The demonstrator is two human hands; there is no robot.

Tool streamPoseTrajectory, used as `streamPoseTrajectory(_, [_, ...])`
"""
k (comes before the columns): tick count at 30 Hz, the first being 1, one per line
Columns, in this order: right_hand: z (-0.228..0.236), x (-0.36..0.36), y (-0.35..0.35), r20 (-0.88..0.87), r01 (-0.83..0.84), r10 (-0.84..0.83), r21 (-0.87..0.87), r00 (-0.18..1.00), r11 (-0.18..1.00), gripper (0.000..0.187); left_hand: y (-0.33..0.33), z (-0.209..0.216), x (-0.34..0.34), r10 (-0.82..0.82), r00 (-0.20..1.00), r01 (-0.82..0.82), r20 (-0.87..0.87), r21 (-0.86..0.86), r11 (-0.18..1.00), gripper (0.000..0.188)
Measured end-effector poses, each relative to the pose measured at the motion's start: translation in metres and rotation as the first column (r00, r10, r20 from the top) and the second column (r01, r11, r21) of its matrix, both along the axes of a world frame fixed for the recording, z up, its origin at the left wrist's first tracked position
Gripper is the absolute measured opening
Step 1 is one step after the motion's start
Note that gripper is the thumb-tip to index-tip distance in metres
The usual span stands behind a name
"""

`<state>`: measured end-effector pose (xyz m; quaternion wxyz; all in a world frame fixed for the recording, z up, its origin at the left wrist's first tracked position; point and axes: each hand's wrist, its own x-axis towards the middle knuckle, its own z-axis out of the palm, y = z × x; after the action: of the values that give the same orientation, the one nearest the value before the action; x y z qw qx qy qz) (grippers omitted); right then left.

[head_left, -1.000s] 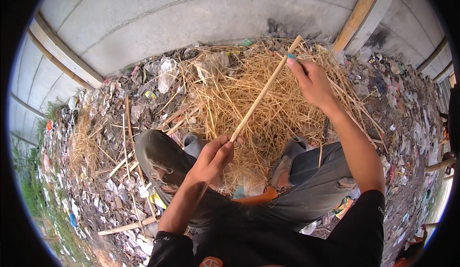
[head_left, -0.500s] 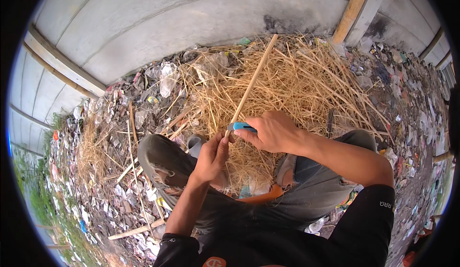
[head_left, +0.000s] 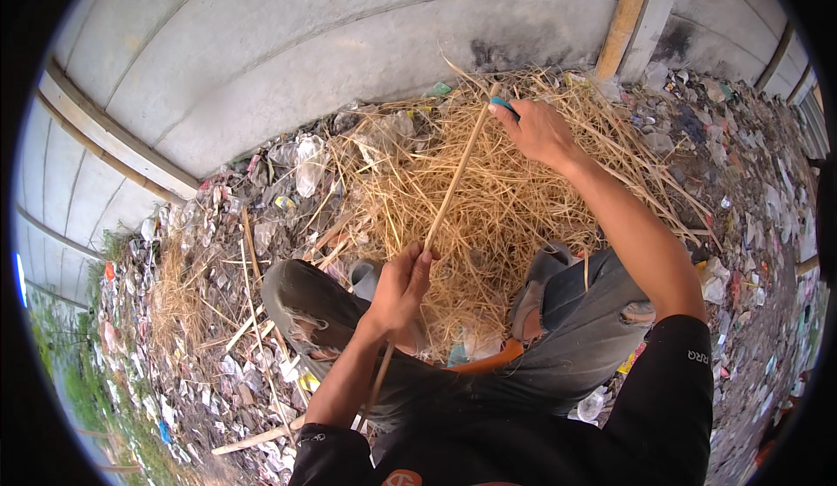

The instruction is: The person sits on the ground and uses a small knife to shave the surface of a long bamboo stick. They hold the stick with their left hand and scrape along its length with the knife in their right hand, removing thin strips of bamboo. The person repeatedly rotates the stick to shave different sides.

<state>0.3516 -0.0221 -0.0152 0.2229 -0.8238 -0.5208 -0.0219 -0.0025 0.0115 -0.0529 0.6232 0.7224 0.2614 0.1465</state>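
My left hand [head_left: 400, 287] grips a long thin bamboo stick [head_left: 451, 190] near its lower part, between my knees. The stick slants up and to the right over a heap of straw-coloured shavings [head_left: 488, 198]. My right hand [head_left: 538, 130] is stretched out to the stick's far end and holds a small blue-handled tool [head_left: 506, 108] against it. I sit with both knees bent in torn grey jeans [head_left: 575, 338].
A grey concrete wall [head_left: 349, 59] with a wooden post [head_left: 629, 15] stands behind the heap. Littered ground with plastic scraps [head_left: 296, 159] and loose sticks [head_left: 253, 251] spreads to the left and right. An orange object [head_left: 488, 360] lies under my legs.
My right hand, which had pulled back close to the left hand half a second ago, has slid out along the stick to its far end again. The left hand kept its grip.
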Motion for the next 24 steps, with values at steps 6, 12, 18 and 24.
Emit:
streamPoseTrajectory(6, [0.006,0.113,-0.019,-0.186,0.497,-0.487,0.012,0.854,0.868,0.074,-0.001,-0.006,-0.027,-0.083,0.994,0.088,0.064,-0.076,0.993,0.028])
streamPoseTrajectory(12, [0.022,0.058,-0.03,-0.128,0.194,-0.164,0.27,0.978,0.943,0.071,0.009,-0.006,-0.026,0.026,0.978,0.028,0.206,-0.256,0.966,0.026])
streamPoseTrajectory(18, [0.017,-0.098,-0.032,-0.222,-0.357,0.379,0.131,0.898,0.925,0.065,0.011,0.018,-0.01,0.024,0.994,-0.005,0.111,-0.171,0.985,0.031])
streamPoseTrajectory(24, [0.003,-0.147,-0.04,-0.221,-0.498,0.501,0.072,0.837,0.864,0.063,0.007,0.014,0.001,0.08,0.997,-0.077,-0.007,0.191,0.979,0.032])
